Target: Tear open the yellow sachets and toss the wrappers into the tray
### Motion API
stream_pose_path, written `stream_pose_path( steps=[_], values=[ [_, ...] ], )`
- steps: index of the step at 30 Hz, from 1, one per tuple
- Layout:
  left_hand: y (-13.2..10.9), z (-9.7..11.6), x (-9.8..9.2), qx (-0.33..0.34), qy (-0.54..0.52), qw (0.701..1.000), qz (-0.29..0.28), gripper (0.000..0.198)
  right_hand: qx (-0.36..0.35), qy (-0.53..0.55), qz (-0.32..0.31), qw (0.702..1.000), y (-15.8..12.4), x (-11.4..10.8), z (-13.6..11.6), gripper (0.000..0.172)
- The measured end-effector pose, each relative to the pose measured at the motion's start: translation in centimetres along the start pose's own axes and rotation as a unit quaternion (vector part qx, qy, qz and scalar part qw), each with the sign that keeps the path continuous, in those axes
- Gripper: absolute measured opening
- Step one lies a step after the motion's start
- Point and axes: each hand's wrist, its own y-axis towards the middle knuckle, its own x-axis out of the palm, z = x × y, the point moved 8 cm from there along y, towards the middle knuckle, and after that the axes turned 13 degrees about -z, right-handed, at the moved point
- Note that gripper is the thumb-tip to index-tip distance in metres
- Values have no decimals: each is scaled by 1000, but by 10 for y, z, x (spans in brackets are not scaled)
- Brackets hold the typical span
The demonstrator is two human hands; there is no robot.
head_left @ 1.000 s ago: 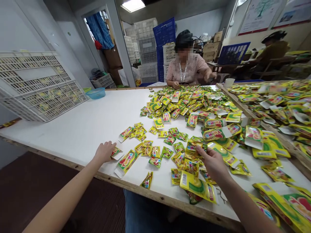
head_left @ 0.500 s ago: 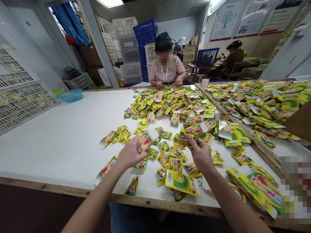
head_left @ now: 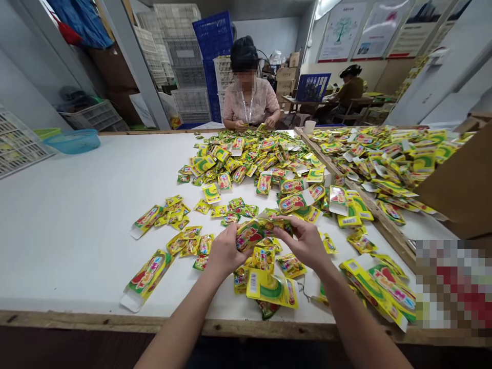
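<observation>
Head view: the left hand and the right hand both grasp a crumpled yellow-and-green foil sachet just above the counter, the left curled around its near end, the right pinching its far edge. Beneath them, the white-topped wooden counter is strewn with small loose foil sachets, and a flat yellow sachet with a barcode lies just below the hands. To the right, a long wooden rail borders a dense heap of similar sachets. Across the counter, a seated co-worker in a pale pink blouse handles sachets; a round blue plastic basin sits near the far left corner.
</observation>
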Motion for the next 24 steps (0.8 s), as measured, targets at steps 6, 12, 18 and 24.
stream_pose_path(
  steps=[6,12,18,24],
  values=[
    [1,7,13,9,36,998,-54,34,7,-19,-29,999,0,2,-2,22],
    [-1,8,15,15,41,998,-49,35,85,179,58,978,-3,15,23,37],
    [-2,8,14,0,-21,999,-48,30,60,57,135,987,-8,10,17,30],
    [-5,10,12,-4,-88,995,-46,32,-35,-96,170,980,-16,15,-7,22]
  ],
)
